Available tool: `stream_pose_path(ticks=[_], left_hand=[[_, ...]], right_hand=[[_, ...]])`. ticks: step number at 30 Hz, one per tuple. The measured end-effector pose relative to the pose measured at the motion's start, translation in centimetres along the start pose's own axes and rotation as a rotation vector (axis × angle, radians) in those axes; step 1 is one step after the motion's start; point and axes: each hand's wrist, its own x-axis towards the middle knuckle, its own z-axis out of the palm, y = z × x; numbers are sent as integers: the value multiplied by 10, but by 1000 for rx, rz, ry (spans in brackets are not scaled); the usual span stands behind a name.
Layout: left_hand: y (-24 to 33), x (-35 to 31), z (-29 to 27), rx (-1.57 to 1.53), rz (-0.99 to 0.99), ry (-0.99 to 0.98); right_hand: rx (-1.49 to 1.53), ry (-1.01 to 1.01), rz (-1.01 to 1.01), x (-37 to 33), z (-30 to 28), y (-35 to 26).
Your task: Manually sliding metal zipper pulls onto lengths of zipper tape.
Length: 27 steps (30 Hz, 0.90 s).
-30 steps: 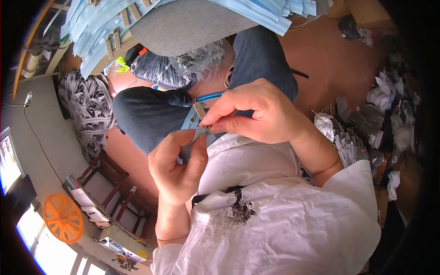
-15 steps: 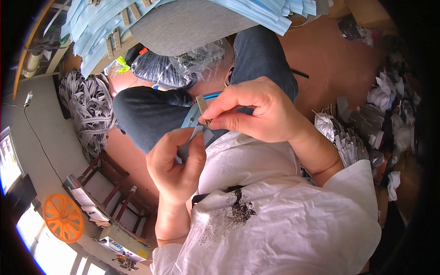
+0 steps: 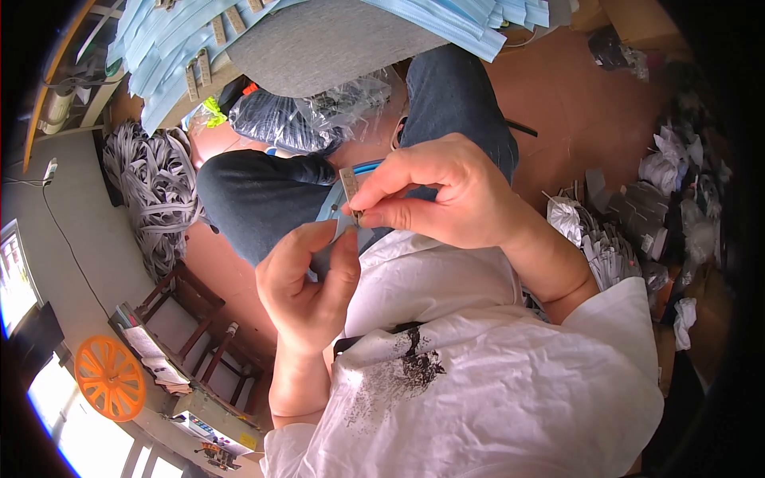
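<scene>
My left hand (image 3: pixel 309 288) pinches the end of a light blue-grey zipper tape (image 3: pixel 341 226) between thumb and forefinger. Just above it, my right hand (image 3: pixel 454 195) grips a zipper slider with a long, flat beige pull tab (image 3: pixel 348 182), which sticks up past the fingertips. The tape's end meets the slider between both hands; fingertips hide whether it is inside. Behind them, over my lap, is a light blue strip (image 3: pixel 328 205) with a dark spot. Many light blue zipper tapes (image 3: pixel 167 56) drape over the grey padded surface (image 3: pixel 335 52) ahead, some with beige pull tabs (image 3: pixel 218 30).
A heap of grey tapes (image 3: pixel 151 191) lies on the floor at left. Clear plastic bags (image 3: pixel 311 115) sit beyond my knees. Left stand a dark wooden stool (image 3: pixel 187 303) and an orange spoked wheel (image 3: pixel 110 378). Bundled pale strips (image 3: pixel 594 247) and scraps pile up at right.
My left hand has shifted slightly, bringing the tape's end up against the slider. My right hand stays nearly still.
</scene>
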Motion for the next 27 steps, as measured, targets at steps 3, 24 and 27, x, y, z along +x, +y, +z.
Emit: stream_pose_path(ticks=[3,24,27], left_hand=[[0,1,-2,1,1,-30],[3,-1,7,-449,-212,-4],[7,-1,8,-453,-231,15]], right_hand=[[39,10,33,-1,1,1],[51,69,45,0,3,-4],[-80,34,-82,1,-1,-3]])
